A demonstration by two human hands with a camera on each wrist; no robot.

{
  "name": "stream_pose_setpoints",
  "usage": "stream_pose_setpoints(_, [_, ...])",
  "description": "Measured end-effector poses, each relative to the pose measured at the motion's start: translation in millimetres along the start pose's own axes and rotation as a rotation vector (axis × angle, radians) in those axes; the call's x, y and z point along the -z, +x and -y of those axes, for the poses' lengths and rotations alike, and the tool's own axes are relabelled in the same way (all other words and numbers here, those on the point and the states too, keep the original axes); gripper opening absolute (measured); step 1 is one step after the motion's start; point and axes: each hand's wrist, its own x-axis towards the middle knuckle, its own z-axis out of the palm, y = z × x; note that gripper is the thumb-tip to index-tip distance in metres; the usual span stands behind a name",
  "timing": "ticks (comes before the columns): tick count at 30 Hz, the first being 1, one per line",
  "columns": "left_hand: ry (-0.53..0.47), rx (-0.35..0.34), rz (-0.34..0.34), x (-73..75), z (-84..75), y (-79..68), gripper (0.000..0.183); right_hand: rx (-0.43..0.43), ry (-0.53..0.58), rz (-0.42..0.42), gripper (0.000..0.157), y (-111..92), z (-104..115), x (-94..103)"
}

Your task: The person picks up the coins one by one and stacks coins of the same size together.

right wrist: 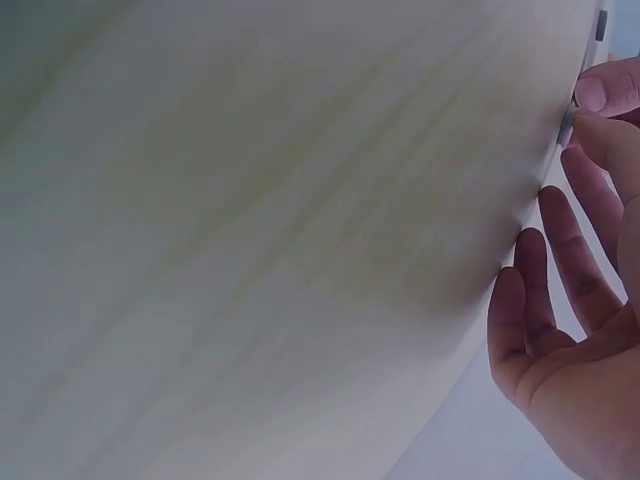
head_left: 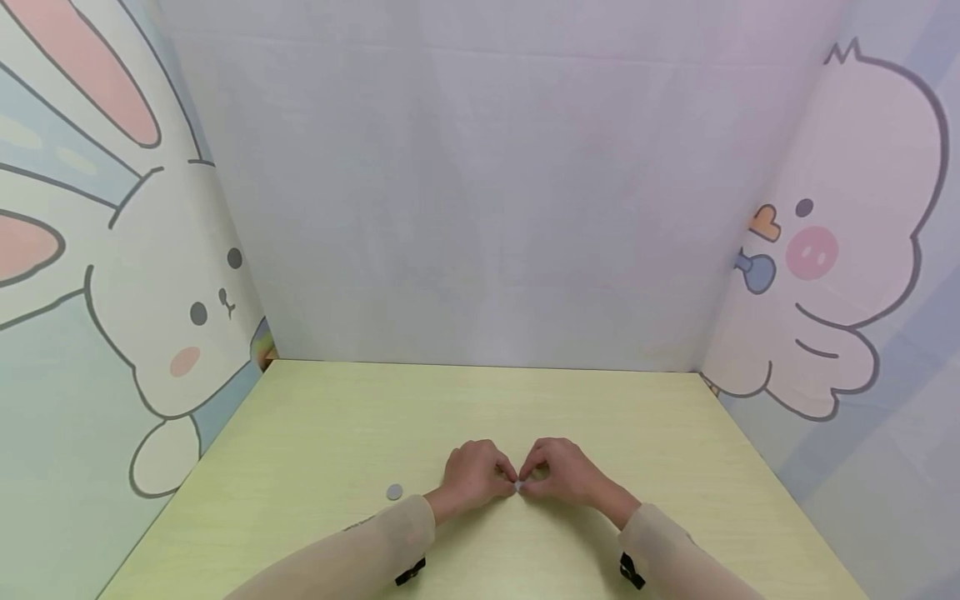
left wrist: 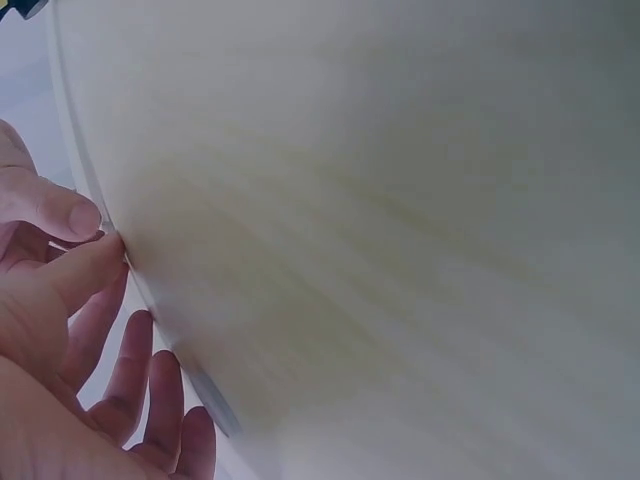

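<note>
A small grey piece (head_left: 517,486), mostly covered by fingertips, sits at the tabletop between my two hands. My left hand (head_left: 476,473) pinches its left side with thumb and forefinger. From the other side, my right hand (head_left: 561,471) pinches it too, so the fingertips of both hands nearly meet. In the right wrist view the grey piece (right wrist: 567,125) shows as a thin edge by the thumb. The other fingers of the right hand (right wrist: 590,290) reach down to the table surface, and those of the left hand (left wrist: 120,370) do likewise in the left wrist view.
A flat round grey disc (head_left: 394,492) lies on the pale yellow table (head_left: 360,417), left of my left hand. A plain light curtain (head_left: 480,208) stands behind the table. Cartoon-printed cloth (head_left: 157,333) borders the left side, with similar cloth (head_left: 840,350) on the right.
</note>
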Motion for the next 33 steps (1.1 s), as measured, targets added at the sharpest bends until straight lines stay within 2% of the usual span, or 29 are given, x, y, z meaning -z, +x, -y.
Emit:
stream_pose_setpoints(19, [-0.012,-0.002,0.009,3.8,-1.7,-2.7,0.007,0.009,0.051,0.001,0.01,-0.8,-4.0,0.3])
stream_pose_setpoints(33, [-0.014,0.023,0.025,2.2,-1.4,0.0,0.008,0.006,0.032,-0.001,0.008,-1.1,-1.2,1.4])
